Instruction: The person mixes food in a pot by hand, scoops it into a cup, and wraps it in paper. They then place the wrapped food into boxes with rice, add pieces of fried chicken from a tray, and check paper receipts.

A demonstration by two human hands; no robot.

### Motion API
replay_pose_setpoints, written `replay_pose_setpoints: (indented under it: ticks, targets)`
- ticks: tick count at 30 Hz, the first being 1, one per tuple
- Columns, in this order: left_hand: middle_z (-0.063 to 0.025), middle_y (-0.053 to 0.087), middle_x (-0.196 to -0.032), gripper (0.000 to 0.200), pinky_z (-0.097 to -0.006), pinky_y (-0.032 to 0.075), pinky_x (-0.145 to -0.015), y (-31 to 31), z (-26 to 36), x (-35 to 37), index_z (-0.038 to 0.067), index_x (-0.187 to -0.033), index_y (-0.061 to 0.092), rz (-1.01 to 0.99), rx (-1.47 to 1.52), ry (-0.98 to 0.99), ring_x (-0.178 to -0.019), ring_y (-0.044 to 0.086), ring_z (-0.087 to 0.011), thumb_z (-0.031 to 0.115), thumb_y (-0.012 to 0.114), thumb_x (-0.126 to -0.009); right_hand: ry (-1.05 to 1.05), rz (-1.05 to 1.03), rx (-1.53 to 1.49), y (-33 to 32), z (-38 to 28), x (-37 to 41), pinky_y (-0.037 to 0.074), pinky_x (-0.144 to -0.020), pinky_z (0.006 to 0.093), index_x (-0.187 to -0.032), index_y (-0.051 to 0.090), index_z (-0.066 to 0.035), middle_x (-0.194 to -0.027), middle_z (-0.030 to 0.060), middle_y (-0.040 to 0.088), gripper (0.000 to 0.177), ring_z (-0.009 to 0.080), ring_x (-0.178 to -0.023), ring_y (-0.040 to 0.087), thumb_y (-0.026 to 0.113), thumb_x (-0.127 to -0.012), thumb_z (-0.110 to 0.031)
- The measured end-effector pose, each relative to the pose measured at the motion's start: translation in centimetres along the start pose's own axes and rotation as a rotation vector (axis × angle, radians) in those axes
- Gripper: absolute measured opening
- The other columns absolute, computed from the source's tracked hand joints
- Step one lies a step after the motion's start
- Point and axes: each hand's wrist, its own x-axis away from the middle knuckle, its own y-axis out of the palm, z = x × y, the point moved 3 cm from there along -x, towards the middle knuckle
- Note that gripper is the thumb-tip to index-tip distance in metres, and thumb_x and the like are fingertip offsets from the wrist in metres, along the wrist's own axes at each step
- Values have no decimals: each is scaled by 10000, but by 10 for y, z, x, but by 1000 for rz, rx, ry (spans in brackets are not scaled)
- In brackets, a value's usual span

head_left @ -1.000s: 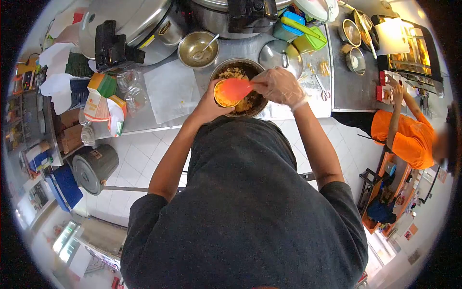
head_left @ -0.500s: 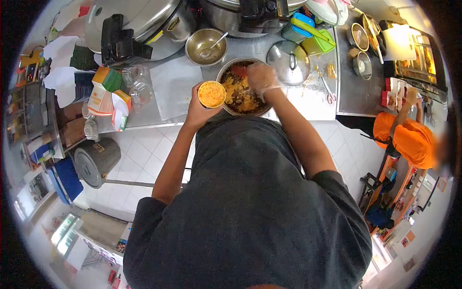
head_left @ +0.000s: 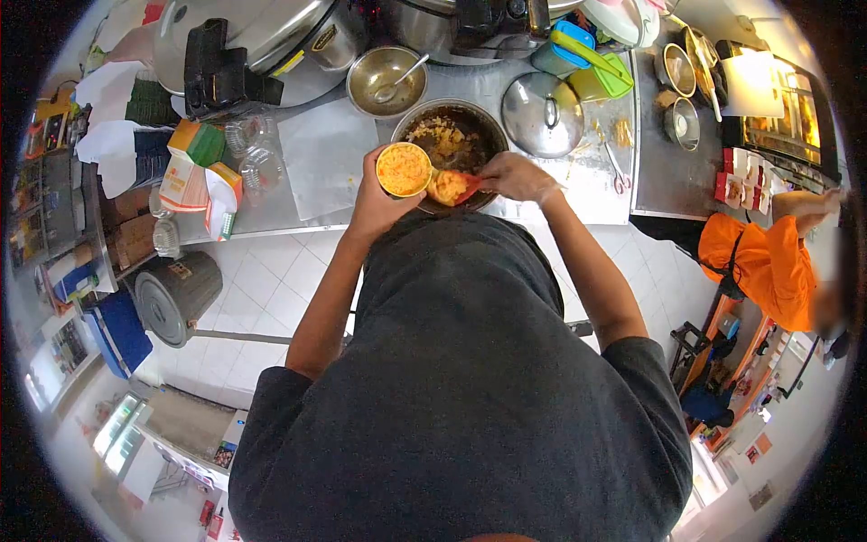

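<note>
My left hand (head_left: 375, 206) is wrapped round a small round tub (head_left: 405, 195) filled nearly to the rim with orange-yellow rice (head_left: 403, 166). It holds the tub at the left edge of a deep metal pot (head_left: 483, 121). My right hand (head_left: 518, 177), in a clear plastic glove, grips a red rice paddle (head_left: 471, 187). A heap of rice sits on the paddle, close beside the tub over the near side of the pot. More rice clings to the pot's dark bottom. Its far side shows bare, brownish metal.
A steel bowl with a spoon (head_left: 363, 83) stands behind the pot, a lid (head_left: 542, 113) to its right. White paper (head_left: 327, 154), clear plastic containers (head_left: 257, 163) and boxes (head_left: 194, 172) lie left. Scissors (head_left: 619, 177) lie right. A person in orange (head_left: 768, 262) works at the far right.
My right hand has drawn back from inside the pot to its near right side, bringing a paddleful of rice beside the tub. The left hand has shifted slightly right. The co-worker's arm has moved.
</note>
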Motion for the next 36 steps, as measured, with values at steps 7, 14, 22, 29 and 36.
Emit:
replay_pose_setpoints:
  ticks: [7, 14, 22, 29, 36]
  targets:
    - [-186, 580, -1339, 893, -404, 488, -1074, 5, 21, -22, 21, -1417, 381, -23, -271, 99, -1266, 601, -291, 133, 935, -725, -115, 585, 9, -46, -43, 57, 583, -731, 399, -1149, 792, -119, -891, 139, 769, 296, 325, -756, 723, 748, -926, -308]
    - [-171, 587, -1278, 916, -394, 493, -1037, 42, 38, -44, -22, -1367, 426, -56, -142, 9, -1193, 607, -281, 179, 968, -658, -206, 850, 398, -7, -82, 57, 557, -601, 405, -1433, 619, -166, -763, 61, 639, 591, 271, -650, 662, 708, -855, -88]
    - [-125, 589, -1319, 929, -374, 468, -1090, 36, 48, -55, -4, -1411, 411, -190, 182, -84, -1260, 578, -227, 140, 967, -682, -171, 833, 396, -33, -99, 75, 570, -642, 406, -1412, 614, -87, -838, 110, 698, 541, 298, -745, 704, 701, -878, -74]
    - [-138, 547, -1391, 936, -386, 443, -1120, 30, 46, -50, 19, -1429, 361, -105, 88, 102, -1315, 548, -238, 140, 947, -709, -83, 636, -300, -48, -74, 69, 565, -852, 399, -1189, 718, 45, -1079, 252, 751, 317, 316, -961, 754, 618, -1047, -220]
    - [-163, 584, -1361, 934, -388, 474, -1091, 29, 54, -46, 14, -1418, 376, -126, -72, 86, -1278, 589, -265, 155, 951, -695, -72, 567, 29, -49, -70, 52, 586, -793, 414, -1088, 761, -27, -1052, 204, 759, 213, 393, -878, 733, 645, -965, -155]
